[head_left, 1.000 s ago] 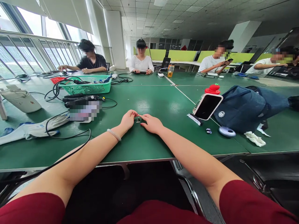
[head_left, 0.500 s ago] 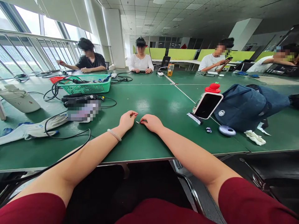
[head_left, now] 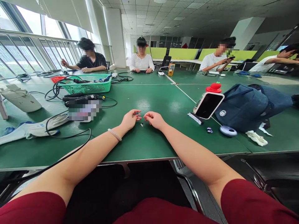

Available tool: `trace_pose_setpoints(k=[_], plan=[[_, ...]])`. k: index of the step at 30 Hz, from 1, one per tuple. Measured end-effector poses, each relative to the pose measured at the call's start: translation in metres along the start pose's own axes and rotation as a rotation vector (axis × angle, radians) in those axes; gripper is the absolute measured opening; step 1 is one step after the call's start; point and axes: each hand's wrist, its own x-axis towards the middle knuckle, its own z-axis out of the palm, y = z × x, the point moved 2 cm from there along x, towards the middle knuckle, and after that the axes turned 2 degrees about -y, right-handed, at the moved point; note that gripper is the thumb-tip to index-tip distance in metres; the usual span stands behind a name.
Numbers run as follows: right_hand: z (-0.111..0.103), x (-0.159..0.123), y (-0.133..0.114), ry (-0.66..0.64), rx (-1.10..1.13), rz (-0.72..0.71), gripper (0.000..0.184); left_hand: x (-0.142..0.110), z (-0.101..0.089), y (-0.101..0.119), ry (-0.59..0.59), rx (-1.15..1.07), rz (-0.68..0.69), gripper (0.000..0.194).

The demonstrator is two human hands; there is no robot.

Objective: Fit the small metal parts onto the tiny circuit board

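Observation:
Above the green table [head_left: 130, 149], my left hand [head_left: 130, 119] is closed, pinching a small dark-and-silver piece [head_left: 137, 114] between its fingertips. A pale bracelet [head_left: 114, 134] circles that wrist. My right hand [head_left: 156, 120] faces it a short gap away, thumb and fingers pinched together; whatever is between them is too small to make out. Just below the two hands, a tiny black-and-white piece [head_left: 141, 124] lies on the tabletop, apart from both.
Left of my hands are a glove [head_left: 46, 127], a black cable [head_left: 70, 137], a green basket [head_left: 86, 88] and a pale bottle [head_left: 21, 98]. To the right stand a phone [head_left: 208, 105], a round purple case [head_left: 228, 131] and a blue bag [head_left: 243, 105]. Several people sit across the table.
My left hand has shifted slightly right, and a small piece now shows in its fingers. My right hand has moved a little right. The tiny black-and-white piece now lies clear of the fingers.

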Motion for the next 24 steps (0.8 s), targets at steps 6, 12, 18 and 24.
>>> trace_pose_setpoints(k=[6, 12, 18, 24], plan=[[-0.002, 0.001, 0.001, 0.036, -0.019, -0.005, 0.019, 0.002, 0.001, -0.005, -0.058, 0.025, 0.032, 0.030], [-0.006, -0.001, -0.002, 0.043, -0.171, 0.018, 0.017, 0.000, 0.002, -0.004, -0.032, 0.104, 0.027, 0.032], [-0.020, -0.005, -0.002, 0.000, -0.445, -0.015, 0.017, -0.004, 0.002, 0.000, -0.052, 0.159, 0.020, 0.035], [-0.013, -0.007, -0.006, -0.077, -0.559, -0.055, 0.008, -0.010, 0.001, 0.006, -0.023, 0.467, 0.174, 0.033]])
